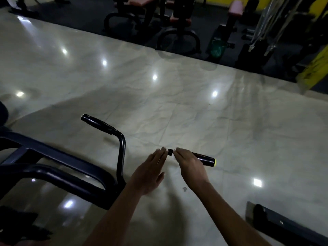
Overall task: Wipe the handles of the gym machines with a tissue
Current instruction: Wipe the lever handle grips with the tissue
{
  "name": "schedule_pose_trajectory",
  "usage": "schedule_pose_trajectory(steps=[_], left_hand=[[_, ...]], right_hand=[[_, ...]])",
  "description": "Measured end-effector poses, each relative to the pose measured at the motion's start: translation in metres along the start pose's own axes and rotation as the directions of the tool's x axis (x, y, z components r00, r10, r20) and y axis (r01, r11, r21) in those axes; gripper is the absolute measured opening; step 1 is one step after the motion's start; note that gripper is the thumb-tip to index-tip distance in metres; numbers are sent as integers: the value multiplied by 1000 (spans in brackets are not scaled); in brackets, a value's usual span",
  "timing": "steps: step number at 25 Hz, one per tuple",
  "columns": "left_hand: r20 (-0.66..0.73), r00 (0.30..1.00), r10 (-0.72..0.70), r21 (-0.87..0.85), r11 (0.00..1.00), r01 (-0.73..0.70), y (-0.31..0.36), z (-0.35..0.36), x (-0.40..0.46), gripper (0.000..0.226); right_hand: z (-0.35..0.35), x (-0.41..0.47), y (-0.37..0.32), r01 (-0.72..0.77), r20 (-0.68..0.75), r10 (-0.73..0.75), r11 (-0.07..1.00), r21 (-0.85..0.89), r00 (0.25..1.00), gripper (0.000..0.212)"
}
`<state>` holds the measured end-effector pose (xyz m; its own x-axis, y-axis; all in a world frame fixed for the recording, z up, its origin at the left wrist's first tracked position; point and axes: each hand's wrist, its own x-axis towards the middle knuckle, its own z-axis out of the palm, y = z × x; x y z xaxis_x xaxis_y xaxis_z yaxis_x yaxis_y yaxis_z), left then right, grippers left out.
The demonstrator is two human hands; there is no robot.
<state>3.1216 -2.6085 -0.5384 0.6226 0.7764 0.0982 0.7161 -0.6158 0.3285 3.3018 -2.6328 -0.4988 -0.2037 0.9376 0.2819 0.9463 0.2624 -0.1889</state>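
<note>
Handles of a dark gym machine are showing in the head view, 2 of them. One black handle (97, 122) is sticking up and to the left on a bent tube (121, 150), untouched and well apart from both hands. The other handle (204, 158) is lying across the lower middle of the view, its black grip ending in a pale yellow cap (215, 162) on the right.

A right hand (190, 166) is lying over this second handle with its fingers curling down around the bar, and a small scrap of white tissue (173, 155) is peeking out at the fingertips, pressed against the bar. A left hand (150, 172) is reaching in from the lower middle with fingers straight and held together, its fingertips (164, 151) sitting just beside the inner end of the same handle; whether they are touching it is too blurred to tell. It is holding nothing.

The machine's dark frame (58, 167) is filling the lower left. A glossy pale floor (177, 95) is reflecting ceiling lights. Benches with red pads (142, 0) are standing at the top, and a green bin (217, 47) is sitting near them.
</note>
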Motion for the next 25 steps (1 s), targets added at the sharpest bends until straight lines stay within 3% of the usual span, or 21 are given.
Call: schedule_pose_trajectory(steps=[3, 11, 21, 25], left_hand=[[-30, 999, 45, 33, 998, -44, -1, 6, 3, 72], [-41, 995, 92, 90, 992, -88, -2, 13, 1, 73], [-12, 998, 58, 157, 986, -55, -10, 7, -5, 72], [11, 999, 47, 196, 979, -48, -10, 7, -7, 80]], right_hand=[[8, -6, -4, -4, -23, 2, 997, -72, 1000, 46], [7, -16, 5, -124, -27, 121, 964, -237, 992, 37], [-14, -36, 30, -390, -183, 361, 907, -161, 914, 36], [-3, -10, -2, -184, -200, 151, 970, -160, 968, 29]])
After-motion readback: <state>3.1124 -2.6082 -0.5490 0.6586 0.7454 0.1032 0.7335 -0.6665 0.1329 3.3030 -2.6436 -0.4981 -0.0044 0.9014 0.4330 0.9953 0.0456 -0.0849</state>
